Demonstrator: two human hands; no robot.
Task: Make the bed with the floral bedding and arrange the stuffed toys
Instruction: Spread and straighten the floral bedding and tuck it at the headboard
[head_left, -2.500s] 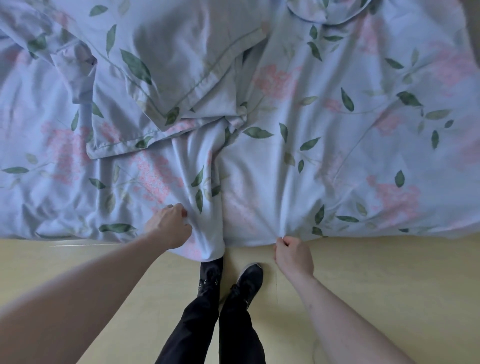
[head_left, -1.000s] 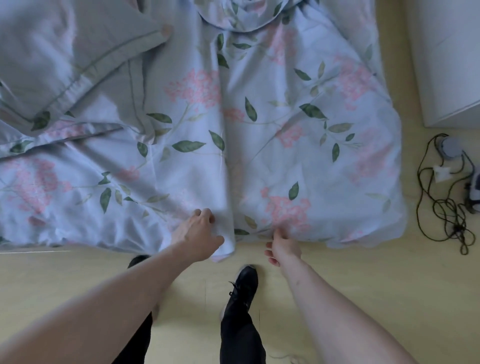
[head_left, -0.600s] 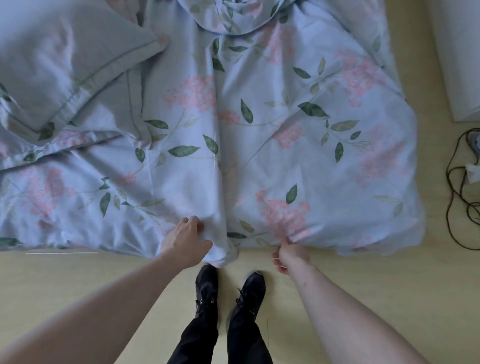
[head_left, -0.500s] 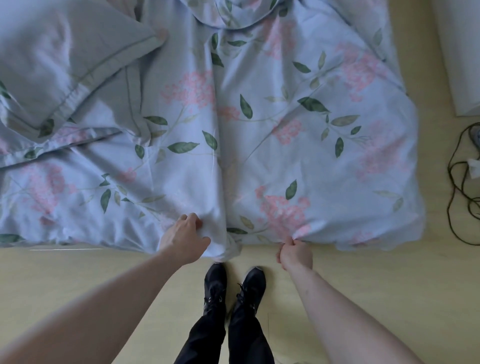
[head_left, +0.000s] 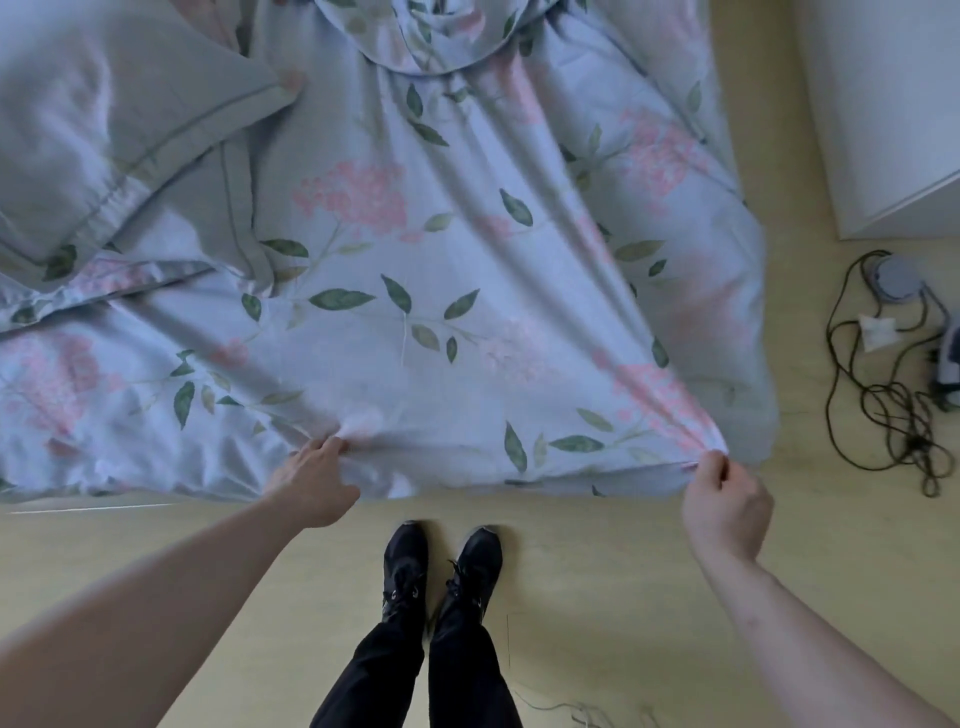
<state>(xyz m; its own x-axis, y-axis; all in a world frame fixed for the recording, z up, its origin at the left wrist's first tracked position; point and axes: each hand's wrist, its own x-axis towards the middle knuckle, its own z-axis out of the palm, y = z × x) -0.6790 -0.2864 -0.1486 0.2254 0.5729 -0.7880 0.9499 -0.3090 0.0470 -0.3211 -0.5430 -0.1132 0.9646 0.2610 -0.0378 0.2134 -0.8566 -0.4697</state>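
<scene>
I count one floral duvet (head_left: 415, 332) on the bed. I count one pillow (head_left: 104, 114) at the upper left. I see two hands: one left hand (head_left: 317, 480) and one right hand (head_left: 727, 506). I count two black shoes (head_left: 441, 566) on the floor. At the right I see one tangled black cable (head_left: 883, 410), one round grey device (head_left: 896, 273) and one white cabinet (head_left: 883, 104).

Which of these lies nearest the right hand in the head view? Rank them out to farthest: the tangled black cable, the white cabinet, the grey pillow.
From the right hand, which pinches the floral cover's edge:
1. Tangled black cable, on the floor just to its right.
2. White cabinet, farther up on the right, beyond the cable.
3. Grey pillow, far across the bed at upper left.
</scene>
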